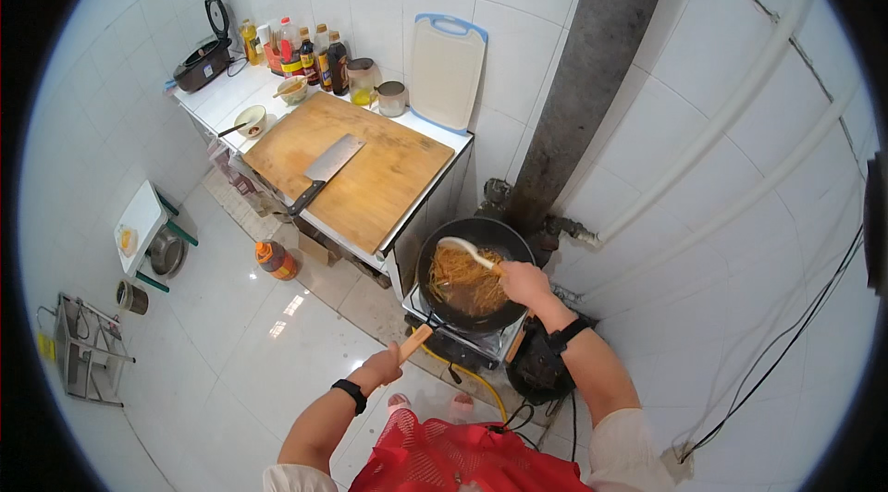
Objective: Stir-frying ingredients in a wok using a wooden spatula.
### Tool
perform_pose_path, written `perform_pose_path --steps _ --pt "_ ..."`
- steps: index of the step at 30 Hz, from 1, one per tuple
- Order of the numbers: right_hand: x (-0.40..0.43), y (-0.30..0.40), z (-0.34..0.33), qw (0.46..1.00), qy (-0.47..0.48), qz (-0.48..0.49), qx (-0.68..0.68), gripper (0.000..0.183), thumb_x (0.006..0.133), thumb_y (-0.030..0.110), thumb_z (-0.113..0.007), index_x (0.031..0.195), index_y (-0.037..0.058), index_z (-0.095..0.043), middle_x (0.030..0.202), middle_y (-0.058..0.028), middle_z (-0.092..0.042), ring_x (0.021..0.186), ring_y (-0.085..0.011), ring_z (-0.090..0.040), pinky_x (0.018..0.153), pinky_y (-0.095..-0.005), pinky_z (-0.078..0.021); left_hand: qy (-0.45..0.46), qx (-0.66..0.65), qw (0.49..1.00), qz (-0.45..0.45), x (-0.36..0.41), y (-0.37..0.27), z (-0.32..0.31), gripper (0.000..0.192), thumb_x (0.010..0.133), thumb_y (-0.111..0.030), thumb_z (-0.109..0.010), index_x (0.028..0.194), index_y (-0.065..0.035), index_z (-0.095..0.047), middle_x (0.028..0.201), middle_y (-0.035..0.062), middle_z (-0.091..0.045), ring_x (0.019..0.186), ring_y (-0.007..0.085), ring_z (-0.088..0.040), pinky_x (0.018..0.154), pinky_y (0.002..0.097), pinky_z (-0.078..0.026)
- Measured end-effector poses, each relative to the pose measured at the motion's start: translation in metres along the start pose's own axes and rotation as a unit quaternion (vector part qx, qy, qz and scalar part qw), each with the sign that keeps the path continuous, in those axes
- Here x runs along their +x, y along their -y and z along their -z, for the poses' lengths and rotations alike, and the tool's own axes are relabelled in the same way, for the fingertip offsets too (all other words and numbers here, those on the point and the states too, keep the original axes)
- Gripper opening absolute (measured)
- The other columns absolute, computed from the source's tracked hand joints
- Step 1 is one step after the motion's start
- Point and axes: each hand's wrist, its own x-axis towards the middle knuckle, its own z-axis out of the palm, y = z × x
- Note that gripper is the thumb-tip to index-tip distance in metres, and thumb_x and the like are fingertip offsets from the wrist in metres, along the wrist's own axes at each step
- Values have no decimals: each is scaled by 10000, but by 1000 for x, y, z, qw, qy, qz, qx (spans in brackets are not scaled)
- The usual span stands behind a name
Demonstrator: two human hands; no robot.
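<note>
A black wok [479, 322] stands on a gas stove [496, 346] low in front of me, with orange-brown shreds of food [454, 273] inside. My left hand [383, 364] is closed around the wok's wooden handle [416, 344]. In my right hand [527, 284] is a light-coloured spatula or ladle [461, 244] with a wooden handle; its head rests at the far side of the food, over the wok. The exact shape of its head is partly unclear.
A wooden chopping board [395, 173] with a cleaver [335, 158] lies on the counter, near bowls, bottles and jars. A bottle [277, 261] stands on the floor. A yellow hose [485, 381] runs below the stove; a dark pipe [590, 76] rises behind.
</note>
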Motion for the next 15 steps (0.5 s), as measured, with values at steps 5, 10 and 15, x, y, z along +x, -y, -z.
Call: perform_pose_path --steps 5,10,15 --pt "-24 -26 0 978 -26 187 -93 310 828 114 -515 1100 215 -624 809 -112 -608 716 -307 -624 612 -430 -492 -14 -3 1000 9 -7 -8 4 347 774 -116 -569 1036 -7 -369 713 191 -626 616 313 -643 547 406 -505" --pt "-51 -53 12 946 -59 241 -208 341 807 110 -536 1105 259 -608 796 -61 -536 710 -266 -607 592 -400 -482 -10 -4 1000 22 -9 -13 6 339 776 -111 -566 1031 -6 -369 712 190 -622 604 309 -639 532 404 -501" --pt "-76 -81 30 929 -112 287 -207 294 810 121 -528 1043 255 -648 771 -45 -531 680 -234 -599 554 -365 -474 -12 -20 1000 10 -11 -12 5 342 774 -108 -572 1021 -4 -358 690 184 -611 569 305 -625 495 398 -494"
